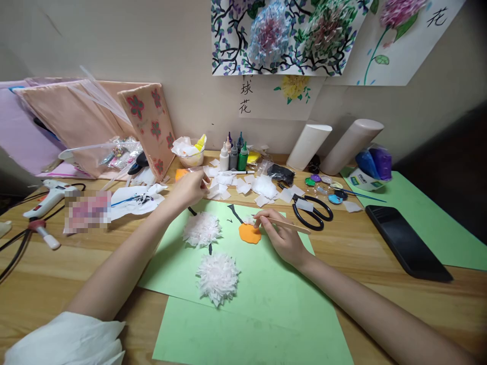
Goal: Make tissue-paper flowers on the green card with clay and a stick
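**Tissue squares picked and pressed onto the green sheet**

Tissue squares (243,185) lie in a loose heap on the wooden surface (49,274), just behind the far edge of the green sheet (262,284), probably so that either hand can reach them without leaning. Everything below is placed relative to this green sheet.

Far to the left of the sheet rests a glue gun (47,200) with its cable, near a piece of white paper with black marks (137,197). The left hand (190,188) is stretched past the sheet's far-left corner; its grip is pressed together, pinching one tissue square (206,177) at the edge of the heap. On the sheet itself, two finished white tissue flowers (202,229) sit along painted black stems, one nearer the far edge and one (217,278) closer to the person.

To the right of these, an orange blob (250,234) lies on the sheet near another stem. The right hand (283,238) hovers beside it, its grip closed around a thin wooden stick (291,225), held like a pencil; the tip points at small white tissue bits at the upper edge of the blob, a hold that I judge suits fine pushing.

Behind the sheet stand small paint bottles (234,154). Past the sheet's right edge lie black scissors (314,213), and further right a dark phone (407,242) rests well apart, partly on a second green sheet.
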Action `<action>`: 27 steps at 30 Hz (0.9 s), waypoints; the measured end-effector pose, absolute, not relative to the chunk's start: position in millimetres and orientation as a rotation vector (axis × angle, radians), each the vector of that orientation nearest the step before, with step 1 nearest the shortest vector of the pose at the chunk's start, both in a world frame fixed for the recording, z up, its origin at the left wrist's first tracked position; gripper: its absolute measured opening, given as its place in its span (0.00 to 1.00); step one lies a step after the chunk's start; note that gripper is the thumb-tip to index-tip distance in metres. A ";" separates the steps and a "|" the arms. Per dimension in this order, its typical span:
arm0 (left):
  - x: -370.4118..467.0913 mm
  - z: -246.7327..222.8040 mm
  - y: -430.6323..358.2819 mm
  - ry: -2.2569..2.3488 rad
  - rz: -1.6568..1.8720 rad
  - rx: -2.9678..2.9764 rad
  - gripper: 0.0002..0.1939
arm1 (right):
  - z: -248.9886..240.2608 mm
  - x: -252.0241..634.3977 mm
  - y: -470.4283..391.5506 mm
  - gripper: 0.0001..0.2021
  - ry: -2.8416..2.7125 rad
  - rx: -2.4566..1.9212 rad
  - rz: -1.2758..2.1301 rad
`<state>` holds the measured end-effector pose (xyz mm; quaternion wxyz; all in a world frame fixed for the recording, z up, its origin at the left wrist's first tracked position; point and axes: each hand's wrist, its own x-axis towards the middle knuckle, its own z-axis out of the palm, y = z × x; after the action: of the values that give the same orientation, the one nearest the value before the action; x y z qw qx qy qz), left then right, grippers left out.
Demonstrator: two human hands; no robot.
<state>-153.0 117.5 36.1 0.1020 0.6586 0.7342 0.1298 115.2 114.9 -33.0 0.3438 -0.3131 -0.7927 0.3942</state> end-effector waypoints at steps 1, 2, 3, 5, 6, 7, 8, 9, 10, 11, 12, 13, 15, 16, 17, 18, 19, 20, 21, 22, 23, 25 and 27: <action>-150.1 41.6 115.7 2.133 0.415 1.951 0.08 | -33.4 115.7 114.6 0.12 -2.050 -0.810 1.031; -146.6 47.5 113.7 2.069 0.449 1.949 0.06 | -33.9 116.2 114.4 0.13 -2.041 -0.809 1.033; -142.4 53.4 111.5 1.979 0.483 1.935 0.04 | -34.5 116.7 114.2 0.13 -2.032 -0.807 1.026; -133.1 63.5 107.0 1.741 0.475 1.859 0.05 | -35.3 117.4 113.8 0.14 -2.026 -0.794 0.992; -128.3 66.5 104.9 1.608 0.446 1.820 0.06 | -35.6 117.5 113.6 0.14 -2.030 -0.776 0.973; -123.5 67.6 103.1 1.488 0.417 1.791 0.07 | -35.6 117.5 113.5 0.13 -2.042 -0.750 0.951; -118.8 66.6 101.7 1.381 0.386 1.767 0.08 | -35.6 117.3 113.5 0.13 -2.062 -0.721 0.925; -114.3 63.6 100.6 1.296 0.360 1.753 0.09 | -35.4 117.1 113.6 0.13 -2.086 -0.694 0.899; -109.7 58.9 99.7 1.240 0.334 1.742 0.10 | -35.3 116.8 113.7 0.12 -2.109 -0.675 0.878; -105.1 53.0 99.0 1.207 0.305 1.733 0.11 | -35.2 116.7 113.8 0.12 -2.128 -0.666 0.865; -100.4 46.5 98.2 1.211 0.282 1.730 0.11 | -35.2 116.7 113.9 0.12 -2.139 -0.669 0.860; -95.5 40.1 97.3 1.244 0.261 1.738 0.10 | -35.2 116.9 114.0 0.12 -2.138 -0.681 0.861; -86.0 29.6 94.8 1.397 0.256 1.826 0.08 | -35.3 117.8 113.7 0.12 -2.103 -0.715 0.867; -81.6 25.8 93.3 1.491 0.262 1.887 0.08 | -35.1 118.4 113.3 0.12 -2.076 -0.724 0.869; -77.8 23.1 91.8 1.573 0.270 1.945 0.08 | -34.9 119.0 112.9 0.12 -2.051 -0.720 0.864; -74.7 21.1 90.4 1.633 0.275 1.992 0.08 | -34.5 119.5 112.5 0.12 -2.037 -0.701 0.852; -72.5 19.8 89.3 1.666 0.279 2.024 0.07 | -34.2 119.7 112.1 0.12 -2.041 -0.671 0.829; -71.0 18.8 88.6 1.679 0.284 2.042 0.07 | -33.9 119.7 111.8 0.12 -2.065 -0.634 0.801; -70.3 18.1 88.2 1.681 0.291 2.054 0.07 | -33.8 119.4 111.8 0.12 -2.106 -0.596 0.766; -70.1 17.6 88.2 1.682 0.298 2.059 0.07 | -34.0 118.9 112.0 0.11 -2.162 -0.563 0.731; -70.2 17.3 88.4 1.686 0.307 2.059 0.07 | -34.6 118.1 112.5 0.11 -2.224 -0.542 0.699; -70.8 17.0 89.2 1.692 0.325 2.050 0.07 | -36.3 116.6 113.7 0.11 -2.331 -0.528 0.650; -71.1 17.3 89.7 1.695 0.337 2.048 0.07 | -38.2 115.4 114.9 0.11 -2.388 -0.542 0.625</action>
<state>-71.1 89.7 17.3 0.2288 0.7440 0.6158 0.1223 115.4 114.9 -38.2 0.3025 -0.2045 -0.9006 0.2358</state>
